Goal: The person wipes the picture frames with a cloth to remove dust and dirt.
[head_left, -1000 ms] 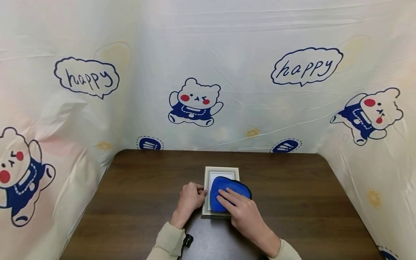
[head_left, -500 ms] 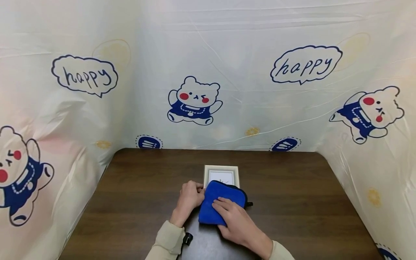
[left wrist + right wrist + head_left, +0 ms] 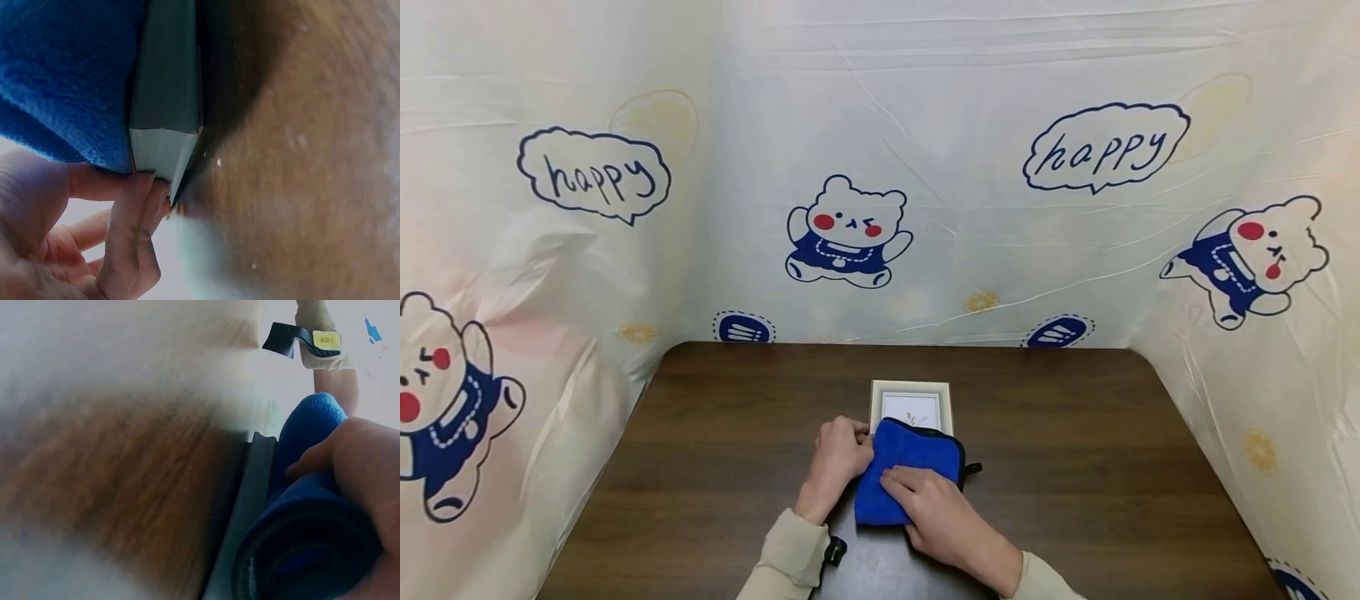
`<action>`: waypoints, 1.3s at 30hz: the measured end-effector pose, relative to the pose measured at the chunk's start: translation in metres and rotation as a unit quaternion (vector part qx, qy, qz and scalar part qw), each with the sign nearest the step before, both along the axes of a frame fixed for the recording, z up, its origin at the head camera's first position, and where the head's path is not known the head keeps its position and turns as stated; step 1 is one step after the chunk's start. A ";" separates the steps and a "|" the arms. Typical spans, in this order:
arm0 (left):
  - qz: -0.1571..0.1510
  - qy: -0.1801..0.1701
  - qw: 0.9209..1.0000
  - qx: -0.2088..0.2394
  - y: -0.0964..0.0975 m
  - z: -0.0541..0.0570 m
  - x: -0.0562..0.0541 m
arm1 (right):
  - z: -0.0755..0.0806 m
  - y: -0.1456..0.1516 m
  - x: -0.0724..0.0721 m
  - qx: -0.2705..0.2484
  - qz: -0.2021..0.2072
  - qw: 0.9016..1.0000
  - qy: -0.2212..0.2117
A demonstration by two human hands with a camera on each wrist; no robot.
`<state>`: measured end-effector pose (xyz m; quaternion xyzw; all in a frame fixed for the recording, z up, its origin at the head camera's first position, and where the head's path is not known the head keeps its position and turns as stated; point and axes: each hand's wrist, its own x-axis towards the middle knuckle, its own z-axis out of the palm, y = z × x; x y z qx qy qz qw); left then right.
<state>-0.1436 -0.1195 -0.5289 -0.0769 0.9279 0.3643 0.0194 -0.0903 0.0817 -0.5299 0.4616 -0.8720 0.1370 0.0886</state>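
A pale picture frame [image 3: 912, 386] lies flat on the table, its print showing at the far end. Over its near part a blue cloth [image 3: 917, 450] with black edging is spread, hiding that half and overhanging the near edge. My left hand [image 3: 842, 454] holds the frame's left side, and the left wrist view shows the fingertips [image 3: 145, 187] at the corner of its side wall [image 3: 165, 75]. From the right, my right hand [image 3: 936, 512] grips the cloth against the frame. In the right wrist view the cloth [image 3: 300, 509] bunches under that hand [image 3: 365, 462].
The brown wooden table [image 3: 1075, 442] extends around the frame on every side. A pale curtain [image 3: 985, 150] printed with bears hangs behind the table and along both sides. A black band with a small device [image 3: 835, 551] sits at the left cuff.
My right hand has drawn the cloth nearer and to the left, uncovering the frame's far part. A black tab on the cloth now shows at right. The left hand has stayed put.
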 end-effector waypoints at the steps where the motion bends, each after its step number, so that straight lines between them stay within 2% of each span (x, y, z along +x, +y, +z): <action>1: -0.002 0.000 1.000 0.000 0.001 0.000 0.000 | 0.000 0.000 0.000 0.003 -0.002 1.000 0.007; 15: -0.015 -0.004 1.000 0.003 0.002 -0.003 0.000 | 0.009 0.015 0.002 0.046 -0.037 0.998 0.013; 27: -0.007 0.012 1.000 -0.011 0.002 -0.004 -0.002 | 0.011 0.039 0.001 0.047 -0.062 0.995 0.062; 35: -0.005 0.009 1.000 -0.013 0.004 -0.004 -0.003 | 0.015 0.051 0.000 0.062 -0.061 0.995 0.053; 39: -0.001 0.005 1.000 -0.010 0.003 -0.004 -0.003 | 0.016 0.054 -0.002 0.071 -0.047 0.995 0.053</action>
